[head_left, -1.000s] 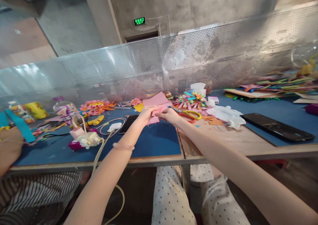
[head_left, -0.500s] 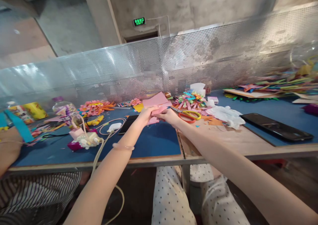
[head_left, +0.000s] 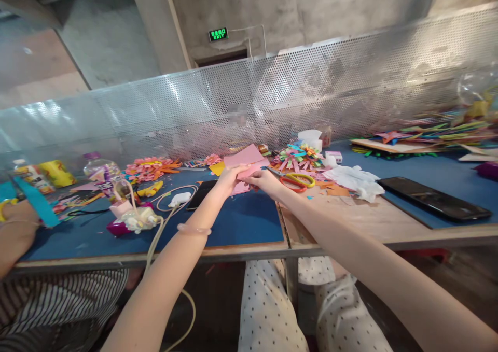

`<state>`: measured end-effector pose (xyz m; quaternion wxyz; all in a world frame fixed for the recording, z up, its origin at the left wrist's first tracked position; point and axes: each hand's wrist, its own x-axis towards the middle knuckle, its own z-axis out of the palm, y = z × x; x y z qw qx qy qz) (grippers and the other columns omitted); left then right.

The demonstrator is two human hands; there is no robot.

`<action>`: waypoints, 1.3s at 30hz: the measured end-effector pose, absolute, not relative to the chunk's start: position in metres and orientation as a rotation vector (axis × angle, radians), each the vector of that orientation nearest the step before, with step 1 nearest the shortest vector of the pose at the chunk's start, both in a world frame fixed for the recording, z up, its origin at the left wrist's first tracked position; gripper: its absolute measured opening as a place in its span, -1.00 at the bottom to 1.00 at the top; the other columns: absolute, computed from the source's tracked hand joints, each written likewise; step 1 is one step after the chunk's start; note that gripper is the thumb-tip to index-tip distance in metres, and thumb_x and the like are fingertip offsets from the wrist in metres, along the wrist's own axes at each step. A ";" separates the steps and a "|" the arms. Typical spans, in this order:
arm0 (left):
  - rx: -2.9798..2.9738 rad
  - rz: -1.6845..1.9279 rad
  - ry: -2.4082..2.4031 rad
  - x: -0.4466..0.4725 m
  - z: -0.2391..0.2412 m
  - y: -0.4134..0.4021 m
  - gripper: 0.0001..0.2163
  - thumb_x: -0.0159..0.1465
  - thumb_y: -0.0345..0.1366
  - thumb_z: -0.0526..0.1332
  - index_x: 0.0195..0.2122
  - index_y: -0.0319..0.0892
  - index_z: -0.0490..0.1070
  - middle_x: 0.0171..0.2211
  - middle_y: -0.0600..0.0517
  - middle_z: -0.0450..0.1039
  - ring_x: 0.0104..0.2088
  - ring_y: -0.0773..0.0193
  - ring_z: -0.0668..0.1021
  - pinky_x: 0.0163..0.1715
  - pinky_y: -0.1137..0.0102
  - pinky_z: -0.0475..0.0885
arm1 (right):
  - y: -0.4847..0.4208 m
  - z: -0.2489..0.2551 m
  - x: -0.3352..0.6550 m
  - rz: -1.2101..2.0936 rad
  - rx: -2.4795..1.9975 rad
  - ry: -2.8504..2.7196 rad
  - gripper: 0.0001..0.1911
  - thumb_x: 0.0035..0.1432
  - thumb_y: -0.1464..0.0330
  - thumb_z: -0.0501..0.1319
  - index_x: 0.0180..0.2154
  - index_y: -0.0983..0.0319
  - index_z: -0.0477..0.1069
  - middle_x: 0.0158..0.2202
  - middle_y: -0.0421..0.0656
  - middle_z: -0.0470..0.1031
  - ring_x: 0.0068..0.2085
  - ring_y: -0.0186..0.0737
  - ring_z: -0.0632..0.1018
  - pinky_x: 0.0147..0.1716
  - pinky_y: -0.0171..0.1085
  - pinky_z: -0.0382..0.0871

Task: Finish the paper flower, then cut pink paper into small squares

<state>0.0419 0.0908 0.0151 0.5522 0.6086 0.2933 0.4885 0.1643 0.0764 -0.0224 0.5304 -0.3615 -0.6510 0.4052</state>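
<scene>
A folded sheet of pink paper [head_left: 244, 156] is held up over the blue table top, between both hands. My left hand [head_left: 230, 178] grips its left side, fingers closed on it. At the paper's lower right edge, my right hand [head_left: 261, 180] has its fingers pinched together on the fold. More pink paper [head_left: 240, 188] shows just below the hands. Right beside my right hand lie scissors with red handles [head_left: 292, 184] and a pair with yellow handles [head_left: 305, 180]. A yellow sheet [head_left: 217, 168] rests behind my left hand.
A black phone [head_left: 433, 198] lies at the right, near crumpled white tissue [head_left: 356, 181]. Left stand a power strip with cables [head_left: 138, 219] and a plastic bottle [head_left: 100, 170]. A co-worker's arm [head_left: 19, 233] holds blue paper [head_left: 37, 199]. A perforated metal screen [head_left: 202, 108] closes the back.
My hands and the pink paper have barely moved; the right fingers shift slightly on the fold. At the far left, the co-worker's arm and blue paper have moved a little to the right.
</scene>
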 end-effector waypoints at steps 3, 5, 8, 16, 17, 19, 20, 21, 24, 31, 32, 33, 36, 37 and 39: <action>1.438 1.167 0.707 0.041 0.013 0.093 -0.87 -0.07 -0.33 0.28 -0.52 -0.30 0.46 -0.62 0.00 0.40 -0.64 0.34 0.39 -0.67 0.44 0.20 | 0.076 -0.023 0.164 0.972 -0.871 -1.558 -0.64 -0.09 0.14 0.29 -0.55 0.34 0.46 -0.71 -0.24 0.35 -0.67 -0.48 0.29 -0.68 -0.44 0.15; 1.442 1.158 0.716 0.041 0.011 0.095 -0.86 -0.07 -0.32 0.29 -0.49 -0.31 0.48 -0.59 -0.02 0.43 -0.63 0.34 0.40 -0.67 0.43 0.21 | 0.076 -0.024 0.164 0.975 -0.866 -1.560 -0.65 -0.08 0.15 0.29 -0.56 0.34 0.45 -0.71 -0.24 0.34 -0.67 -0.48 0.29 -0.68 -0.45 0.14; 1.434 1.158 0.703 0.040 0.009 0.098 -0.85 -0.07 -0.32 0.29 -0.49 -0.30 0.48 -0.56 -0.04 0.45 -0.61 0.32 0.42 -0.64 0.42 0.25 | 0.076 -0.024 0.164 0.965 -0.864 -1.567 -0.64 -0.08 0.15 0.29 -0.59 0.34 0.43 -0.72 -0.24 0.34 -0.68 -0.49 0.28 -0.69 -0.46 0.13; 1.458 1.209 0.688 0.036 0.008 0.107 -0.87 -0.10 -0.33 0.33 -0.55 -0.30 0.47 -0.60 0.02 0.40 -0.59 0.36 0.41 -0.60 0.44 0.24 | 0.089 -0.030 0.168 1.013 -0.890 -1.454 -0.57 -0.07 0.06 0.26 -0.47 0.36 0.48 -0.49 -0.06 0.52 -0.59 -0.40 0.44 -0.68 -0.44 0.25; 1.463 1.197 0.688 0.036 0.008 0.107 -0.87 -0.10 -0.33 0.33 -0.56 -0.30 0.47 -0.61 0.03 0.39 -0.59 0.36 0.40 -0.58 0.44 0.25 | 0.090 -0.031 0.168 1.014 -0.890 -1.450 -0.56 -0.08 0.06 0.26 -0.47 0.36 0.49 -0.50 -0.06 0.52 -0.59 -0.40 0.44 -0.67 -0.45 0.25; 1.462 1.183 0.702 0.036 0.008 0.106 -0.88 -0.09 -0.33 0.32 -0.57 -0.29 0.47 -0.61 0.03 0.39 -0.58 0.37 0.40 -0.56 0.43 0.26 | 0.090 -0.030 0.170 1.018 -0.873 -1.453 -0.57 -0.09 0.06 0.28 -0.44 0.35 0.51 -0.53 -0.09 0.52 -0.61 -0.43 0.42 -0.67 -0.46 0.24; 1.461 1.186 0.711 0.036 0.008 0.105 -0.88 -0.09 -0.33 0.32 -0.56 -0.29 0.48 -0.61 0.03 0.40 -0.58 0.37 0.40 -0.55 0.44 0.26 | 0.090 -0.030 0.170 1.020 -0.864 -1.454 -0.57 -0.10 0.07 0.29 -0.42 0.35 0.51 -0.54 -0.10 0.51 -0.62 -0.44 0.41 -0.67 -0.47 0.24; 1.462 1.193 0.716 0.036 0.009 0.105 -0.88 -0.09 -0.33 0.32 -0.55 -0.28 0.48 -0.60 0.02 0.42 -0.57 0.37 0.41 -0.55 0.44 0.26 | 0.090 -0.029 0.171 1.028 -0.856 -1.453 -0.57 -0.11 0.07 0.29 -0.40 0.35 0.51 -0.55 -0.11 0.51 -0.62 -0.43 0.41 -0.68 -0.47 0.23; 1.472 1.196 0.705 0.036 0.008 0.106 -0.88 -0.09 -0.33 0.32 -0.53 -0.28 0.50 -0.58 0.01 0.43 -0.55 0.34 0.43 -0.56 0.44 0.25 | 0.092 -0.030 0.171 1.074 -0.842 -1.443 -0.56 -0.13 0.06 0.30 -0.42 0.34 0.50 -0.52 -0.08 0.52 -0.60 -0.39 0.45 -0.69 -0.45 0.25; 1.469 1.229 0.711 0.033 0.002 0.117 -0.86 -0.11 -0.36 0.33 -0.48 -0.27 0.53 -0.49 -0.03 0.51 -0.45 0.29 0.48 -0.38 0.38 0.33 | 0.102 -0.036 0.176 0.975 -0.893 -1.466 -0.50 -0.07 -0.01 0.22 -0.50 0.35 0.50 -0.64 -0.11 0.45 -0.59 -0.38 0.44 -0.66 -0.45 0.25; 1.479 1.232 0.703 0.032 0.002 0.117 -0.86 -0.10 -0.36 0.33 -0.49 -0.28 0.53 -0.49 -0.03 0.51 -0.45 0.29 0.49 -0.38 0.38 0.33 | 0.102 -0.036 0.177 0.976 -0.889 -1.476 -0.49 -0.07 -0.02 0.22 -0.49 0.35 0.51 -0.64 -0.12 0.45 -0.59 -0.38 0.44 -0.66 -0.45 0.26; 1.480 1.233 0.696 0.032 0.002 0.117 -0.87 -0.10 -0.36 0.32 -0.49 -0.27 0.53 -0.48 -0.03 0.51 -0.44 0.29 0.49 -0.38 0.38 0.33 | 0.102 -0.036 0.177 0.984 -0.886 -1.477 -0.49 -0.07 -0.02 0.22 -0.49 0.35 0.51 -0.64 -0.12 0.45 -0.59 -0.37 0.44 -0.66 -0.45 0.26; 1.451 1.222 0.707 0.032 0.003 0.115 -0.86 -0.09 -0.35 0.32 -0.47 -0.26 0.53 -0.47 -0.02 0.52 -0.44 0.29 0.49 -0.39 0.39 0.33 | 0.100 -0.035 0.175 1.033 -0.886 -1.425 -0.47 -0.08 -0.04 0.21 -0.46 0.35 0.50 -0.60 -0.09 0.47 -0.57 -0.34 0.47 -0.66 -0.43 0.28; 1.441 1.217 0.716 0.032 0.004 0.114 -0.86 -0.09 -0.35 0.32 -0.47 -0.26 0.53 -0.47 -0.02 0.52 -0.44 0.29 0.49 -0.40 0.39 0.33 | 0.099 -0.034 0.175 1.042 -0.888 -1.406 -0.47 -0.08 -0.04 0.21 -0.46 0.35 0.49 -0.58 -0.08 0.48 -0.57 -0.34 0.47 -0.66 -0.43 0.28; 1.435 1.217 0.729 0.033 0.005 0.112 -0.87 -0.09 -0.36 0.32 -0.48 -0.26 0.54 -0.47 -0.03 0.52 -0.44 0.28 0.49 -0.39 0.39 0.33 | 0.098 -0.033 0.175 1.022 -0.897 -1.391 -0.47 -0.08 -0.04 0.21 -0.46 0.35 0.49 -0.57 -0.08 0.48 -0.57 -0.36 0.46 -0.66 -0.44 0.28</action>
